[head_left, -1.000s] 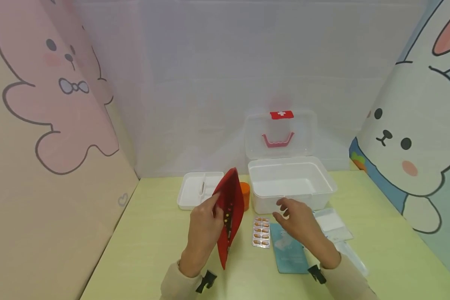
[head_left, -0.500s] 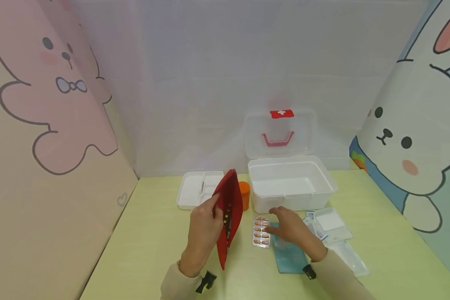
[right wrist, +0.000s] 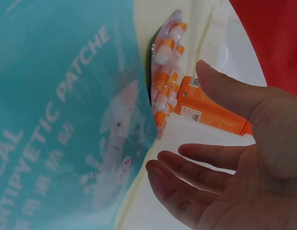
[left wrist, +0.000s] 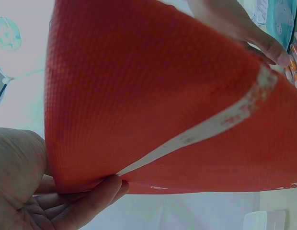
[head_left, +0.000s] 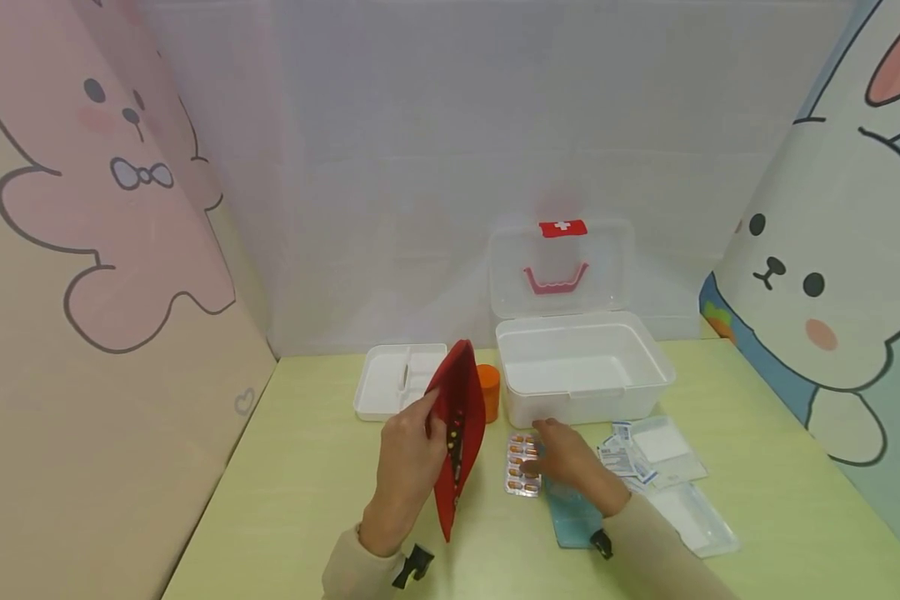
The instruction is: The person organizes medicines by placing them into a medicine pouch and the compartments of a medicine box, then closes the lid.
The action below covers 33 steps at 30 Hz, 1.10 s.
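Note:
In the head view my left hand (head_left: 408, 454) grips a red pouch (head_left: 474, 400) by its side, thumb at the mouth. The pouch stands on edge with its mouth parted, and small coloured dots show on its dark inside. The left wrist view has the pouch (left wrist: 139, 96) with a pale stripe across it. My right hand (head_left: 576, 462) is over the blister pack (head_left: 521, 486) of orange-and-white capsules and a teal packet (head_left: 576, 523). In the right wrist view the thumb and fingers of the right hand (right wrist: 230, 163) are spread apart, with nothing between them.
An orange bottle (head_left: 491, 393) stands behind the pouch. At the back is a white first-aid box (head_left: 570, 410) with its lid raised, and a white divided tray (head_left: 378, 387) lies to its left. Sachets (head_left: 621, 457) and a clear case (head_left: 696, 521) lie at the right.
My right hand has moved left and down from in front of the box to the blister pack, uncovering the sachets. The left hand and pouch have stayed nearly still.

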{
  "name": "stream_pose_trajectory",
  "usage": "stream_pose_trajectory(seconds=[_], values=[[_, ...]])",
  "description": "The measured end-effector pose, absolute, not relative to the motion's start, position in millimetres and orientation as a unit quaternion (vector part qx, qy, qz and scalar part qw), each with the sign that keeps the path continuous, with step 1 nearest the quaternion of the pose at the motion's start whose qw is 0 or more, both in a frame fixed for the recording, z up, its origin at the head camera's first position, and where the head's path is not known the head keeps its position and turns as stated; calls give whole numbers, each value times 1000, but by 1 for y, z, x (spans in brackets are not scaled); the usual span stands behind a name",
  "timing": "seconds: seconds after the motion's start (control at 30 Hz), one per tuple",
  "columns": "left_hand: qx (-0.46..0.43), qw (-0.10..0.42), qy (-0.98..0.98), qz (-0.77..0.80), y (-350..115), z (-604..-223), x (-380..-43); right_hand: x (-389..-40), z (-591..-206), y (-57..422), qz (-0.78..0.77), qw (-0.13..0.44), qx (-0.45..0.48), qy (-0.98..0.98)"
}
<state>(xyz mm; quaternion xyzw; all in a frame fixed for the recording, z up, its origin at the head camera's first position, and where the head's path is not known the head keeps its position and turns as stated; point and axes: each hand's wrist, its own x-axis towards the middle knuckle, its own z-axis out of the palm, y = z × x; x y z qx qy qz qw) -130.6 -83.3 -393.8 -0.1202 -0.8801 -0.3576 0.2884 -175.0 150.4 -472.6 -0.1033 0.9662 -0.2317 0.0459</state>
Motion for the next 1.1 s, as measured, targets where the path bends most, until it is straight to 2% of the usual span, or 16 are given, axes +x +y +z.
stream_pose_trajectory(seconds=[0.3, 0.73, 0.93, 1.1], values=[[-120, 290, -879, -360, -83, -392, -130, -180, -479, 145, -216, 54, -91, 971], [-114, 275, -884, -362, -84, -391, -128, -186, -482, 140, -208, 98, -41, 972], [-112, 271, -885, -361, -84, -392, -128, -186, -484, 139, -214, 96, -40, 971], [-111, 273, -886, -358, -84, -392, -129, -185, -487, 139, -227, 69, -50, 970]])
